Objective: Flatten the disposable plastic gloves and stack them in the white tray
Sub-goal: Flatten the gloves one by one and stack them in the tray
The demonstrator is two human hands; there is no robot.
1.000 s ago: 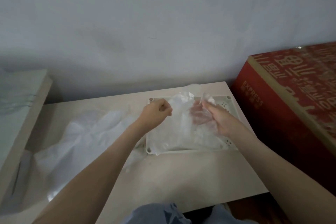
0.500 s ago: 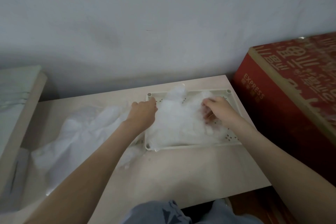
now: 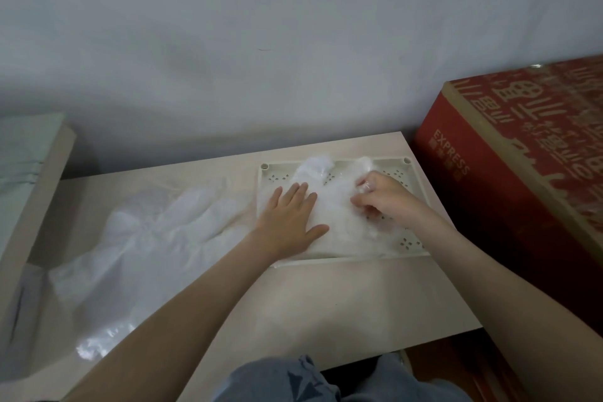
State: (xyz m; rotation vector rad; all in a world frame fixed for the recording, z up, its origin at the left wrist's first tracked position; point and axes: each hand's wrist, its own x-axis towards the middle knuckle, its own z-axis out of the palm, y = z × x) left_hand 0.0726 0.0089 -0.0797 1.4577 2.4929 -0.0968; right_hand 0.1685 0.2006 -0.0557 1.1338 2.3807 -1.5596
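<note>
Pressing the top glove [image 3: 337, 209] down into the white tray [image 3: 409, 232] is, we judge, the step in hand. Our left hand [image 3: 288, 222] lies spread on it, palm down, fingers straight and close together, thumb out to the side. Our right hand [image 3: 386, 202] has its fingers curled and pinches a fold of the thin plastic. The glove sits in the tray under and between the 2 hands, with its puffy end bunched beyond both sets of fingertips, near the tray's far rim.

To do this well we would use the left palm as the anchor and draw the pinched fold away from it, toward the right hand's outer side, so trapped air escapes instead of ballooning. Then we would sweep from the left wrist toward the fingertips with light, slow pressure. The film looks clingy and may lift with the skin when a hand comes away.

More loose gloves [image 3: 156, 238] lie on the table [image 3: 342, 303] to the outer side of the left forearm, reaching close to the tray. We cannot count them, nor tell how many layers lie under the left palm, because white film on white tray blurs together. The right fingertips are partly hidden by plastic. A red carton [image 3: 509, 206] beyond the right hand is cut off at the frame edge.
</note>
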